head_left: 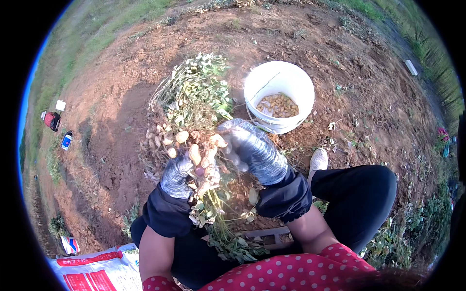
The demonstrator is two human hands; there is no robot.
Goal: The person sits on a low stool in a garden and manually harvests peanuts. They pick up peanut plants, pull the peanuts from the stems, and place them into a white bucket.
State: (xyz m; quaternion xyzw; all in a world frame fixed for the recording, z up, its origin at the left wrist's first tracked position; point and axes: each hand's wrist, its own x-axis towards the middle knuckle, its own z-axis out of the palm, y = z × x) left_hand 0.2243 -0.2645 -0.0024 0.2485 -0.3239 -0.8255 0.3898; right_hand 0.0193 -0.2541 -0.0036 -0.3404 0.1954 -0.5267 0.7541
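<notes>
Right hand (252, 148) at peanuts (195, 154), bucket rim (279, 63) near

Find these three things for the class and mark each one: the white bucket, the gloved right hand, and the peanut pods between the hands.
White bucket (295, 83): head view, inner wall.
Right hand (246, 144): head view, middle of the glove.
Peanut pods (195, 154): head view, one pod's shell.

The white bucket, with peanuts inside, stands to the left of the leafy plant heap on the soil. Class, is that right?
The side is wrong: the head view shows the white bucket, with peanuts inside, standing to the right of the leafy plant heap on the soil.
</notes>
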